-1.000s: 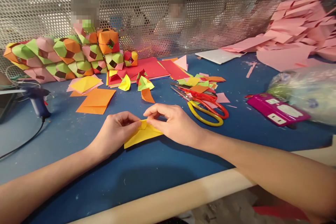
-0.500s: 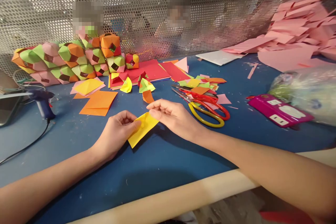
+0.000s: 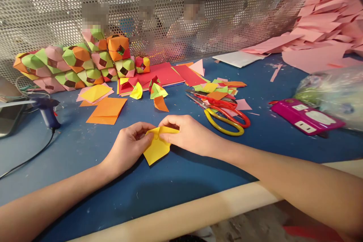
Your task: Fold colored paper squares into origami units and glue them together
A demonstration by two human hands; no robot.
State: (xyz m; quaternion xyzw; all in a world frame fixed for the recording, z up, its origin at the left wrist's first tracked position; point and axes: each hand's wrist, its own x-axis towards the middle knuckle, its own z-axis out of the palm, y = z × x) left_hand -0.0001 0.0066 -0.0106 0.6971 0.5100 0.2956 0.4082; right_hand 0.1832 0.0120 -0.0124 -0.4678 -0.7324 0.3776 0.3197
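Observation:
Between my two hands is a yellow piece of paper (image 3: 156, 152), partly folded, held just above the blue table. My left hand (image 3: 131, 144) pinches its left upper edge with the thumb on top. My right hand (image 3: 188, 134) grips the upper right part, its thumb pressed on the paper close to the left thumb. The fingertips behind the paper are hidden. Just beyond my hands lie a curled orange paper piece (image 3: 161, 103), a green folded paper piece (image 3: 159, 90) and a yellow folded piece (image 3: 136, 91).
Scissors with yellow handles (image 3: 227, 123) and red-handled scissors (image 3: 241, 116) lie right of centre by paper scraps. Orange sheets (image 3: 106, 111), a glue gun (image 3: 48, 113) and joined folded-paper balls (image 3: 76, 58) are at left. A magenta power strip (image 3: 306, 115) sits at right, before a perforated metal screen (image 3: 227, 19).
My right hand has moved its grip inward, beside the left thumb. The yellow paper, a flat strip before, now has its upper right part bent over.

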